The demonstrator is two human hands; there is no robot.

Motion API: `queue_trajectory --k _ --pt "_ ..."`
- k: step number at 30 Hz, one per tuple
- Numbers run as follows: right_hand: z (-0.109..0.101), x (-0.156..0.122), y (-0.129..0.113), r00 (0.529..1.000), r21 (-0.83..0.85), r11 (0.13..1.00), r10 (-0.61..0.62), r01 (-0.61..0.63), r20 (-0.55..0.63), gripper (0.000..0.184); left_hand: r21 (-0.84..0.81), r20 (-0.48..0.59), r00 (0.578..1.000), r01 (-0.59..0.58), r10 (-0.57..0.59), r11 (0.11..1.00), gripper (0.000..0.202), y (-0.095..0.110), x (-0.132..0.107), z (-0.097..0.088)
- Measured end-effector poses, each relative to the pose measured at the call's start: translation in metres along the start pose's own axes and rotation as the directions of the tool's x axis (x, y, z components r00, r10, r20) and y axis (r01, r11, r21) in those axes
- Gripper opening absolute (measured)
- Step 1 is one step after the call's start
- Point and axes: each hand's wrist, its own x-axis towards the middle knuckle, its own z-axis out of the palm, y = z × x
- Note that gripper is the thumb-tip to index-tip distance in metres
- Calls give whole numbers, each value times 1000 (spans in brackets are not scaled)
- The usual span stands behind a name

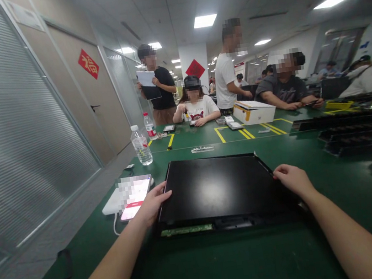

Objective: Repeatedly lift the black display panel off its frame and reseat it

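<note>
A black LCD display panel lies in front of me on the green table, its dark face up with a soft glare in the middle. A green circuit board strip shows along its near edge. My left hand grips the panel's left edge, thumb on top and the other fingers partly hidden at the side. At the right edge, my right hand pinches the panel's thin black rim with its fingers closed. Whether that rim is loose from the panel, I cannot tell.
Left of the panel sit a lit phone and a white cabled device. Beyond are water bottles, a white box and small white pieces. Black strips are stacked at right. Several people surround the table.
</note>
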Motion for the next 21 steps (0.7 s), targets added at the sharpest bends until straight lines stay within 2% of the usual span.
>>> queue_trajectory --k 8,15,21 --pt "2 0 0 1000 -21 1000 -21 21 -8 16 9 51 997 -53 53 999 72 4 -7 -1" --pt "2 -2 -1 999 1 999 -53 53 -2 19 8 114 985 -131 129 991 79 3 -5 -5" --pt "2 -1 1 999 42 998 -37 36 0 17 -13 98 982 -161 161 987 84 5 -9 2"
